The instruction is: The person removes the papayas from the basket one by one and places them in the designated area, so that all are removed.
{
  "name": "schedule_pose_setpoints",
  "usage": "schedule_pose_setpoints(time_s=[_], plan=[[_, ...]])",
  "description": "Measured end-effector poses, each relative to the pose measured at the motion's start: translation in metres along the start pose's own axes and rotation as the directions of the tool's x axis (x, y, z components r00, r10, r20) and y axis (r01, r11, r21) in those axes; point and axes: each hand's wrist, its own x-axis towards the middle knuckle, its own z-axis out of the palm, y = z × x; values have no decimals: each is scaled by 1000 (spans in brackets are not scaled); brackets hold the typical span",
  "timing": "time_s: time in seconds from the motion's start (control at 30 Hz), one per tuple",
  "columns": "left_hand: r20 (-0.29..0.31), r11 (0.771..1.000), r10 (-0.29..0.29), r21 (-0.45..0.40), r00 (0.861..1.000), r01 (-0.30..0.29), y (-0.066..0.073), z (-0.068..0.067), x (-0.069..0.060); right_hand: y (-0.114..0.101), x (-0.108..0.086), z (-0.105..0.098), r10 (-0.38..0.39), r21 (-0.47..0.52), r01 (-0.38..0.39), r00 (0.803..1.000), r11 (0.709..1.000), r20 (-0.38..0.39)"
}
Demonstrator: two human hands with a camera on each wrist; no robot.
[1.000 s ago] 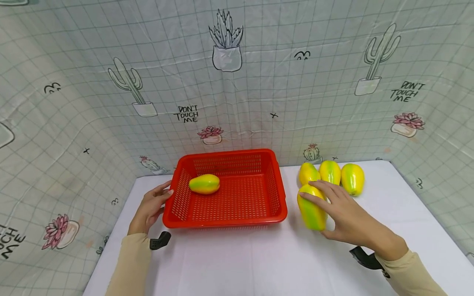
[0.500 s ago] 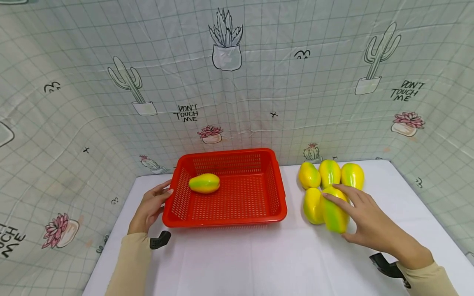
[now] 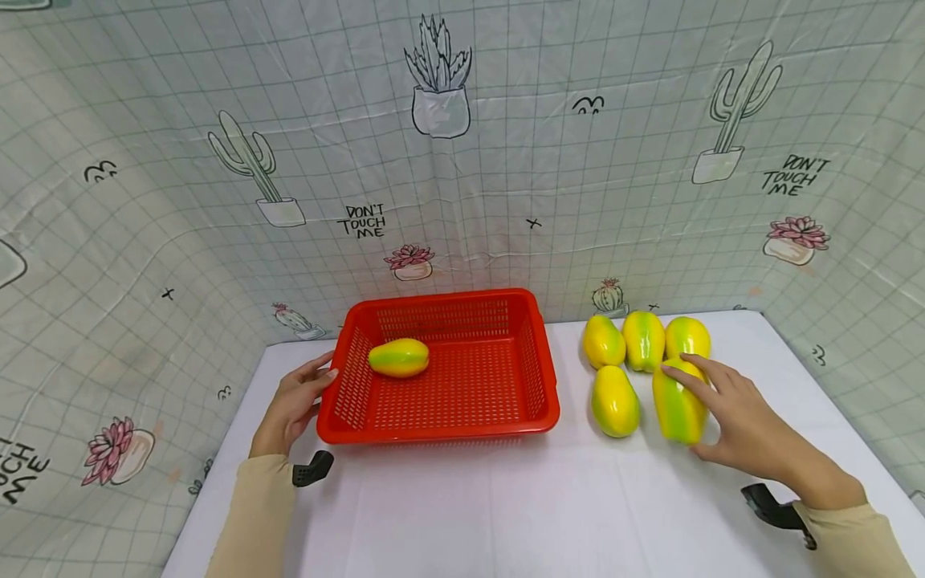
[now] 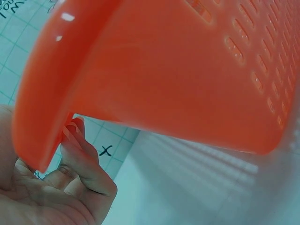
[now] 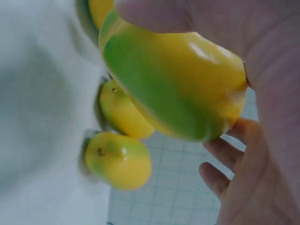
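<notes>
In the head view, my right hand (image 3: pixel 751 425) grips a yellow-green papaya (image 3: pixel 679 405) between thumb and fingers, at the right end of the front row. The right wrist view shows this held papaya (image 5: pixel 173 84) close up, with the thumb across one side and fingertips on the other. A red basket (image 3: pixel 441 436) stands mid-table, one papaya (image 3: pixel 399 358) lying inside at its left. My left hand (image 3: pixel 292 405) holds the basket's left rim; in the left wrist view its fingers (image 4: pixel 82 157) curl under the rim.
Three papayas stand in a back row, left (image 3: pixel 604 343), middle (image 3: pixel 644 341) and right (image 3: pixel 688 337). Another papaya (image 3: pixel 616 401) lies in front of them, left of the held one. A white cloth (image 3: pixel 491 514) covers the table, with a patterned curtain (image 3: pixel 499 177) behind.
My right hand has carried the papaya rightward, uncovering the front-left papaya and leaving a gap beside it. The left hand and basket have stayed put.
</notes>
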Motion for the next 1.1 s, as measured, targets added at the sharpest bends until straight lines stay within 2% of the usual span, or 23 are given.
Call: schedule_pose_setpoints(time_s=[0.23, 0.5, 0.93, 1.1], plan=[[-7, 1000, -1, 0, 1000, 1, 0, 0, -1, 11, -3, 11, 29, 32, -31, 998, 999, 53], [-6, 1000, -8, -10, 1000, 8, 1, 0, 0, 17, -1, 21, 22, 44, -25, 998, 999, 52], [-9, 1000, -13, -11, 1000, 13, 0, 1, 0, 20, -1, 29, 46, 127, -61, 992, 990, 114], [-11, 1000, -15, -17, 1000, 15, 0, 1, -2, 22, 1, 30, 25, 116, -37, 994, 993, 105]])
